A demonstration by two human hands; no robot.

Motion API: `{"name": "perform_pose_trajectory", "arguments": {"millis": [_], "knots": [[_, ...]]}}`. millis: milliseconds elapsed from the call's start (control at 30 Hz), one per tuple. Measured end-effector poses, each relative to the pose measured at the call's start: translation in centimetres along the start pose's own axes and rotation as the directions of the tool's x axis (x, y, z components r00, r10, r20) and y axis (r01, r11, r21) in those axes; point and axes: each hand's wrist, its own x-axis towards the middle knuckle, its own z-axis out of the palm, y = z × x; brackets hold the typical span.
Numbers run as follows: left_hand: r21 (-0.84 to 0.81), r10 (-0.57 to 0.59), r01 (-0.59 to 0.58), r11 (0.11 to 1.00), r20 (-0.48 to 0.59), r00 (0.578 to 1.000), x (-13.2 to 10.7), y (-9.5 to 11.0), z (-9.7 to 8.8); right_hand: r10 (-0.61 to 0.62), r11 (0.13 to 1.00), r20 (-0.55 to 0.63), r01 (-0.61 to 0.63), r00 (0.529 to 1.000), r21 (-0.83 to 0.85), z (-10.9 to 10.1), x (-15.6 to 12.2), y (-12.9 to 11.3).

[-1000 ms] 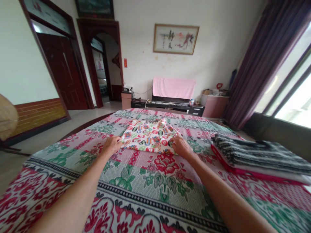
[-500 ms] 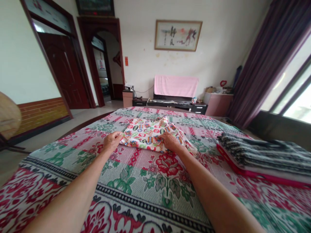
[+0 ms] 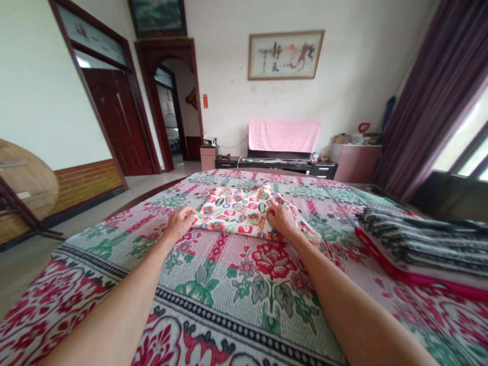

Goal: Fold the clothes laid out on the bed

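A white cloth garment (image 3: 236,208) with a colourful cartoon print lies folded on the flowered bedspread (image 3: 224,269). Its exact kind is hard to make out. My left hand (image 3: 181,222) pinches the garment's near left corner between thumb and fingers. Toward the garment's right side, my right hand (image 3: 281,219) has its fingers closed on the printed fabric. The cloth's right end looks rumpled and spreads out beyond my right wrist.
A stack of folded textiles (image 3: 423,249), black-and-white over bright pink, lies to the right. Beyond the bed stand a low black cabinet (image 3: 274,165) and a pink cloth (image 3: 284,134) draped over something. A round wooden tabletop (image 3: 28,188) leans at far left.
My right hand has slid a little to the right along the garment, fingers now closed on it. My left hand keeps its corner. The camera view has turned slightly left.
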Motion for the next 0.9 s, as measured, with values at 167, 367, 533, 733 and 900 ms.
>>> {"name": "perform_pose_trajectory", "arguments": {"millis": [167, 367, 533, 733, 900], "knots": [[0.059, 0.065, -0.062, 0.996, -0.061, 0.996, 0.4, -0.2, 1.0, 0.08, 0.996, -0.104, -0.075, 0.991, 0.053, 0.2, -0.2, 0.1], [0.196, 0.21, -0.196, 0.961, -0.053, 0.976, 0.7, -0.5, 1.7, 0.082, 0.996, -0.096, -0.079, 0.992, 0.029, 0.5, 0.0, 0.2], [0.264, 0.178, -0.17, 0.949, -0.007, 0.984, 0.8, -0.5, 1.8, 0.049, 0.999, -0.091, -0.049, 0.995, -0.003, -0.1, 0.0, 0.0], [0.351, 0.144, -0.147, 0.925, 0.034, 0.989, 0.4, 0.1, 1.9, 0.062, 0.993, 0.018, -0.06, 0.998, -0.097, -0.3, -0.2, -0.7], [0.328, 0.065, -0.055, 0.943, -0.02, 0.998, 0.1, 0.3, 1.3, 0.069, 0.997, 0.046, -0.067, 0.997, -0.047, -0.6, -0.2, -0.2]]}}
